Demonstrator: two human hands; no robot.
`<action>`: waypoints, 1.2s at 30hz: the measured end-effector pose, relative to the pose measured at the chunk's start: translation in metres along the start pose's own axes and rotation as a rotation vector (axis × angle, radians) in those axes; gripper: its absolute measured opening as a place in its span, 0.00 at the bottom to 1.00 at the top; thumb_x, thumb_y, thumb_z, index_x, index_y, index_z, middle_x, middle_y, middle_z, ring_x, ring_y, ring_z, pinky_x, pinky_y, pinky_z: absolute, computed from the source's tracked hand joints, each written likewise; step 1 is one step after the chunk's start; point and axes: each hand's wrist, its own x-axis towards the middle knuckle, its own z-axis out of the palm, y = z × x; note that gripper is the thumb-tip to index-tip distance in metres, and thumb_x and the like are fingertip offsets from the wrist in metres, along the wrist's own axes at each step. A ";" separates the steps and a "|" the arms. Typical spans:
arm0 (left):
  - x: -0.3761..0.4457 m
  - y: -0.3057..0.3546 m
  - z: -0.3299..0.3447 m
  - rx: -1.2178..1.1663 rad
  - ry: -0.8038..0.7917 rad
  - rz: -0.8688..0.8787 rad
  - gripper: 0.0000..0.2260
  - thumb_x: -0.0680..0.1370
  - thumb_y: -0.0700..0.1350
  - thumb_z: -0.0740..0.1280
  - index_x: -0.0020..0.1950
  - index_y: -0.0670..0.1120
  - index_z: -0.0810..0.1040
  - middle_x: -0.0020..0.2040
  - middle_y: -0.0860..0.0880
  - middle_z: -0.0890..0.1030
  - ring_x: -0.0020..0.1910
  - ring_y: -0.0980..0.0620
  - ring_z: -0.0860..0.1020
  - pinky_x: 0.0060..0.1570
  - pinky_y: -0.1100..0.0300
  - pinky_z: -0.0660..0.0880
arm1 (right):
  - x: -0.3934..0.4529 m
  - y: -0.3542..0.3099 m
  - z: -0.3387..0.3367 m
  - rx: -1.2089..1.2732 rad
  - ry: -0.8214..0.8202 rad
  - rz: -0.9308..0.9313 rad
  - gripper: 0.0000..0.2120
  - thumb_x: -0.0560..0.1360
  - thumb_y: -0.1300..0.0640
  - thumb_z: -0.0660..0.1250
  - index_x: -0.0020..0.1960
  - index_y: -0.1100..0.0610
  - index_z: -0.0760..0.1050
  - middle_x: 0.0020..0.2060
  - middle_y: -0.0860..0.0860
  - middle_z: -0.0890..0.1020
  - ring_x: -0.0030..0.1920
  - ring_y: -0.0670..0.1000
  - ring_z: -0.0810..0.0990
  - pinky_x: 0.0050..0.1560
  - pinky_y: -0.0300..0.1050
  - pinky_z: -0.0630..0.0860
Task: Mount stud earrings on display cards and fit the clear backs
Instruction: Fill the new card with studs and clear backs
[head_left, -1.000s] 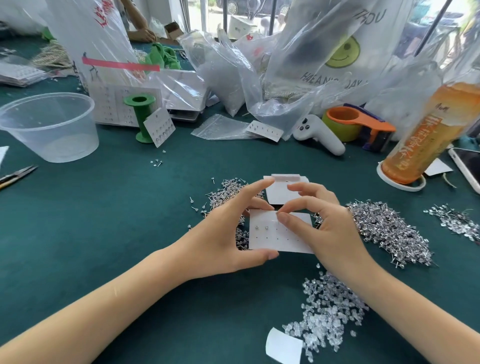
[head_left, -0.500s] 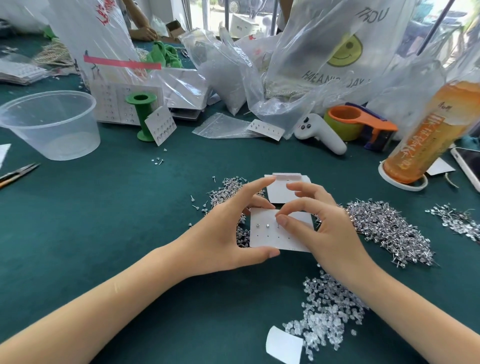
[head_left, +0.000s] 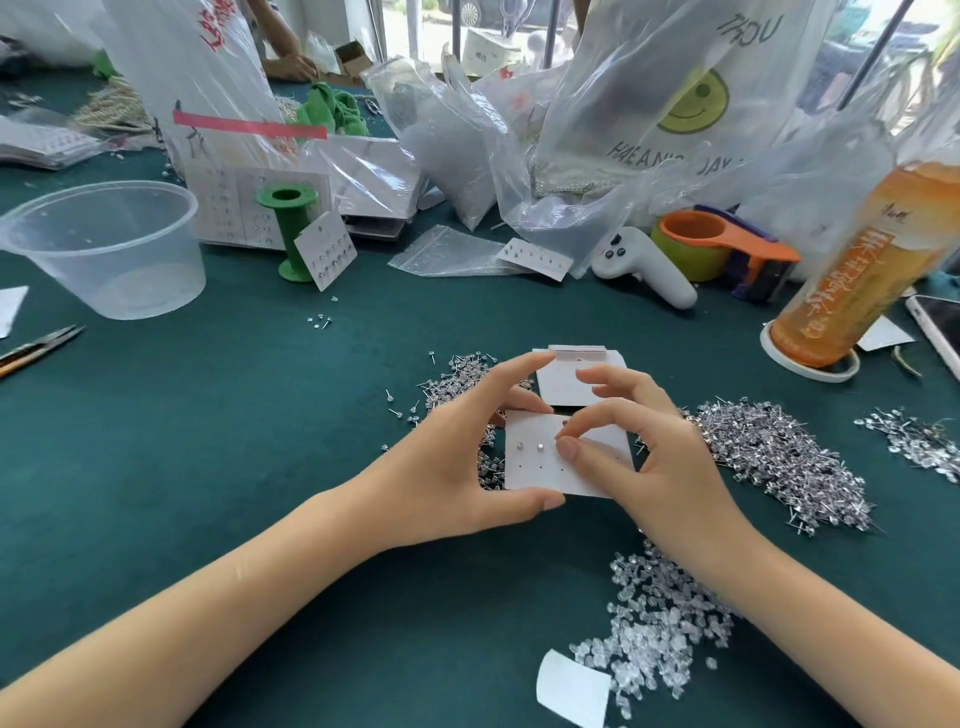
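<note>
Fingers: right hand (head_left: 670, 457) fingers (head_left: 569, 448) pinched narrow over the third hole, stud hidden beneath, so what they hold I cannot tell.
Left hand (head_left: 457, 467): grips the small white punched display card (head_left: 545, 475) by its edges, just above the green felt worktop (head_left: 208, 441).
Technique: keep the card steady, push the post straight.
Card: two glittering studs (head_left: 530, 446) seated, holes below bare.
Supplies: silver stud heap (head_left: 779, 462) right, clear backs (head_left: 660, 634) near.

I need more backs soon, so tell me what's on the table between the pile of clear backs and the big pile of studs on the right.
Only my right hand and forearm cross it, head view.
</note>
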 end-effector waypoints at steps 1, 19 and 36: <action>0.000 0.000 0.000 -0.001 0.006 0.002 0.41 0.68 0.49 0.77 0.74 0.58 0.56 0.58 0.56 0.77 0.60 0.63 0.72 0.59 0.76 0.62 | 0.000 0.000 -0.001 0.009 -0.008 0.001 0.09 0.70 0.60 0.74 0.38 0.46 0.80 0.60 0.44 0.74 0.65 0.39 0.68 0.60 0.24 0.59; 0.007 -0.021 -0.017 0.104 0.169 -0.103 0.40 0.68 0.54 0.75 0.72 0.64 0.54 0.61 0.59 0.75 0.60 0.63 0.71 0.62 0.64 0.66 | -0.007 -0.004 0.016 -0.365 -0.181 -0.151 0.04 0.70 0.51 0.73 0.43 0.48 0.79 0.34 0.38 0.74 0.37 0.40 0.71 0.44 0.36 0.66; 0.007 -0.022 -0.018 0.120 0.162 -0.118 0.39 0.68 0.56 0.73 0.72 0.63 0.55 0.60 0.60 0.75 0.61 0.64 0.70 0.60 0.72 0.64 | -0.004 -0.011 0.029 -0.337 -0.128 -0.022 0.02 0.70 0.49 0.73 0.40 0.44 0.80 0.32 0.39 0.76 0.36 0.37 0.72 0.36 0.32 0.63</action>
